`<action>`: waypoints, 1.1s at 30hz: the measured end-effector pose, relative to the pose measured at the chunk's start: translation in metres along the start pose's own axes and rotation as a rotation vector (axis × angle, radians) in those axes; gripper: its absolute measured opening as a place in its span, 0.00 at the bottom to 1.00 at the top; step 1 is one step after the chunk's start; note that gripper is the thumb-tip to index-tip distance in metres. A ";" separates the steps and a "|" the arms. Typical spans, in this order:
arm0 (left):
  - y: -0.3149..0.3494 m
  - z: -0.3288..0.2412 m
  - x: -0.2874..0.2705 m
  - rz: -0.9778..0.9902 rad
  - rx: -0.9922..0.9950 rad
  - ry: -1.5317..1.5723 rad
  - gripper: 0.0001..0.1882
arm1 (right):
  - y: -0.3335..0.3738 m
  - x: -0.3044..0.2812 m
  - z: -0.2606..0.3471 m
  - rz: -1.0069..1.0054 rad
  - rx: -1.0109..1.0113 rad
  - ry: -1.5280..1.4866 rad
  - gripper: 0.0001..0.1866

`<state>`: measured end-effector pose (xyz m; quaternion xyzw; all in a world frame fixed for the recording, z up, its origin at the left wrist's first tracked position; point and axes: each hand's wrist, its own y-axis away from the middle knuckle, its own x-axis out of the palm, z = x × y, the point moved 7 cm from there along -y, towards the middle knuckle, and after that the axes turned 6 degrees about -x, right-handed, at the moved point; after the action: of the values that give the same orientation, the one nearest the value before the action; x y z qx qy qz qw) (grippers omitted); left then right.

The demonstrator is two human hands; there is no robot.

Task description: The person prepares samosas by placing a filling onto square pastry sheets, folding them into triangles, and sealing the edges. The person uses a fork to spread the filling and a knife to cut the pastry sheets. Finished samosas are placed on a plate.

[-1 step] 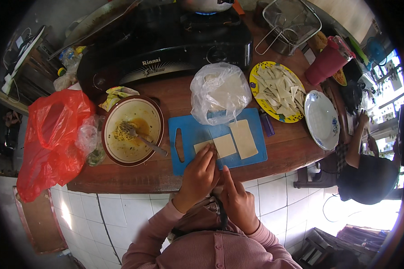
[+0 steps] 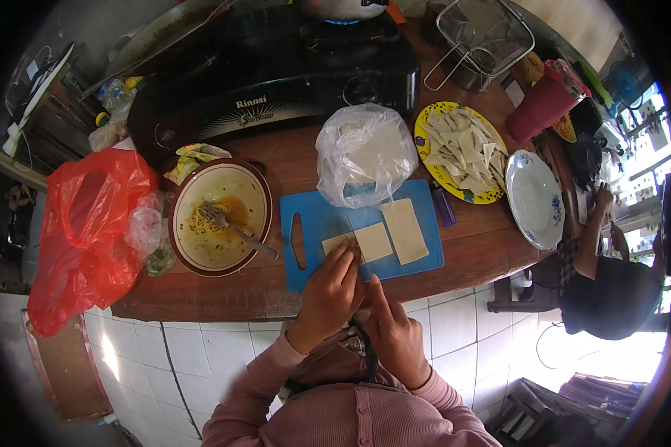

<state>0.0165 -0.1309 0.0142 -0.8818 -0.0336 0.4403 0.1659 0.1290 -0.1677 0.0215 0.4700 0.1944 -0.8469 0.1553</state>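
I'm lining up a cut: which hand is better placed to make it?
Probably the right hand: it appears to hold the knife at the blue board. The left hand is occupied, resting on the pale dough piece.

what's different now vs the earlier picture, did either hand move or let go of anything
Nothing visibly changed: the left hand is still at the pale dough sheets, the right hand still on the knife, and the blue board stays put.
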 end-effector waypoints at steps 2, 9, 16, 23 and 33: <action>-0.003 0.002 0.001 -0.012 -0.003 0.005 0.17 | -0.006 0.003 -0.003 -0.014 -0.018 0.014 0.31; -0.002 0.003 0.001 -0.002 -0.020 0.032 0.19 | -0.017 0.011 -0.008 0.026 -0.007 0.024 0.32; -0.001 0.002 0.003 -0.014 -0.009 -0.017 0.19 | -0.025 0.009 -0.003 -0.074 -0.084 0.075 0.36; -0.001 0.002 0.003 -0.011 -0.025 -0.020 0.20 | 0.007 -0.001 0.000 -0.014 -0.023 0.065 0.32; -0.009 0.017 -0.010 -0.005 -0.059 0.158 0.20 | 0.034 -0.012 -0.009 0.079 0.084 -0.115 0.32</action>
<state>-0.0026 -0.1196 0.0153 -0.9182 -0.0356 0.3677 0.1432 0.1570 -0.1927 0.0211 0.4341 0.1308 -0.8730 0.1799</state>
